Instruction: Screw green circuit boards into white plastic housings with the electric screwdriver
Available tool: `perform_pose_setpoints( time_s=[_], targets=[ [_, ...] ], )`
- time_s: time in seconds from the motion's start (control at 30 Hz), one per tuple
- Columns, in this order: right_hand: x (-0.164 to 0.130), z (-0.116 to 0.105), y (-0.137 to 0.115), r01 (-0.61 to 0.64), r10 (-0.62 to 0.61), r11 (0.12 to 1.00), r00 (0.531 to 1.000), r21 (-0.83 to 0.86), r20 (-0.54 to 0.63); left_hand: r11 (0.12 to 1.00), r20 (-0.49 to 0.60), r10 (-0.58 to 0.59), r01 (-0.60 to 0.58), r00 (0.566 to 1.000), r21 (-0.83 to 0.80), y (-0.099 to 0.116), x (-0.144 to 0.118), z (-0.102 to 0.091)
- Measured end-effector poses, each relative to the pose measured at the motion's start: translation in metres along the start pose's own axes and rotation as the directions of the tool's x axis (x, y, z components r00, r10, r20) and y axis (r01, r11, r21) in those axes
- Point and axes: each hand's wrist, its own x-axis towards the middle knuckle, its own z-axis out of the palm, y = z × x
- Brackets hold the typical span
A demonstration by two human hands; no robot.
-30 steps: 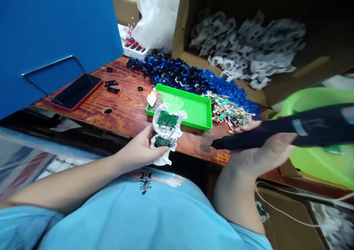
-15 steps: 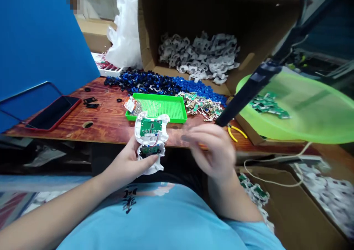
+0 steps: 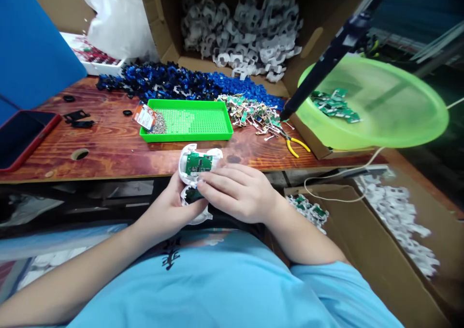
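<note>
White shell [image 3: 188,161] with green board [image 3: 198,163] — left hand [image 3: 170,209] grip closed around it | right hand [image 3: 241,192] fingers resting on it

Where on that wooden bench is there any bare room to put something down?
Bare wood lies between the phone and the green tray, and along the front edge below the tray. Behind and right of it, blue parts, circuit scraps and pliers crowd it.

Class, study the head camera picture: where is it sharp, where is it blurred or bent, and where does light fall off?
Head view: the white shell and both hands, left and right, look fairly sharp; the white parts at lower right smear; the table edge bows from wide-angle distortion; the cardboard box interior is dim.
</note>
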Motion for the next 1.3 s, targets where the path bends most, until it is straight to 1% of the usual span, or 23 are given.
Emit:
perform_pose_setpoints(
  time_s=[0.1, 0.23, 0.3, 0.37, 0.43, 0.5, 0.53, 0.57, 0.63, 0.77, 0.9, 1.0, 1.07, 1.17, 1.23, 1.3],
  targets=[
    [-0.01, 0.004, 0.002, -0.038, 0.039, 0.999, 0.999, 0.016, -0.027, 1.0, 0.005, 0.017, -0.017, 1.0, -0.007, -0.002, 0.006, 0.005],
    [-0.024, 0.014, 0.007, -0.133, 0.143, 0.988, 0.976, 0.074, -0.164, 0.998, 0.019, 0.048, -0.049, 0.999, 0.026, -0.003, 0.014, 0.011],
    [-0.029, 0.019, 0.009, -0.176, 0.191, 0.98, 0.959, 0.089, -0.211, 0.996, 0.034, 0.076, -0.078, 0.997, 0.047, -0.004, 0.019, 0.012],
    [-0.032, 0.022, 0.012, -0.245, 0.269, 0.961, 0.934, 0.129, -0.234, 0.989, 0.039, 0.124, -0.127, 0.991, 0.073, -0.005, 0.024, 0.014],
    [-0.032, 0.024, 0.015, -0.335, 0.383, 0.917, 0.89, 0.215, -0.247, 0.981, 0.039, 0.162, -0.165, 0.986, 0.099, -0.006, 0.031, 0.015],
    [-0.032, 0.024, 0.02, -0.399, 0.476, 0.864, 0.847, 0.308, -0.236, 0.976, 0.043, 0.179, -0.182, 0.983, 0.119, -0.007, 0.038, 0.017],
    [-0.032, 0.024, 0.023, -0.41, 0.499, 0.844, 0.837, 0.344, -0.225, 0.974, 0.049, 0.182, -0.187, 0.982, 0.129, -0.008, 0.041, 0.017],
    [-0.031, 0.023, 0.027, -0.411, 0.507, 0.833, 0.836, 0.371, -0.21, 0.972, 0.057, 0.184, -0.19, 0.981, 0.139, -0.009, 0.045, 0.018],
    [-0.032, 0.022, 0.034, -0.402, 0.498, 0.826, 0.849, 0.396, -0.178, 0.966, 0.07, 0.194, -0.203, 0.978, 0.157, -0.011, 0.05, 0.017],
    [-0.033, 0.02, 0.043, -0.4, 0.472, 0.84, 0.872, 0.367, -0.13, 0.948, 0.111, 0.218, -0.237, 0.97, 0.21, -0.019, 0.057, 0.012],
    [-0.03, 0.018, 0.042, -0.445, 0.494, 0.831, 0.866, 0.333, -0.077, 0.919, 0.15, 0.287, -0.316, 0.946, 0.237, -0.026, 0.06, 0.006],
    [-0.025, 0.016, 0.04, -0.433, 0.47, 0.835, 0.882, 0.339, -0.034, 0.881, 0.171, 0.355, -0.39, 0.919, 0.267, -0.028, 0.061, 0.001],
    [-0.021, 0.014, 0.04, -0.431, 0.456, 0.837, 0.89, 0.337, 0.006, 0.865, 0.184, 0.361, -0.402, 0.914, 0.301, -0.028, 0.061, -0.003],
    [-0.014, 0.011, 0.039, -0.456, 0.463, 0.828, 0.884, 0.326, 0.06, 0.846, 0.221, 0.32, -0.383, 0.921, 0.371, -0.027, 0.057, -0.011],
    [-0.01, 0.011, 0.037, -0.483, 0.485, 0.808, 0.87, 0.338, 0.085, 0.816, 0.24, 0.332, -0.406, 0.912, 0.412, -0.026, 0.054, -0.016],
    [-0.007, 0.014, 0.036, -0.526, 0.521, 0.776, 0.846, 0.348, 0.116, 0.783, 0.253, 0.363, -0.441, 0.897, 0.438, -0.025, 0.051, -0.02]
  ],
)
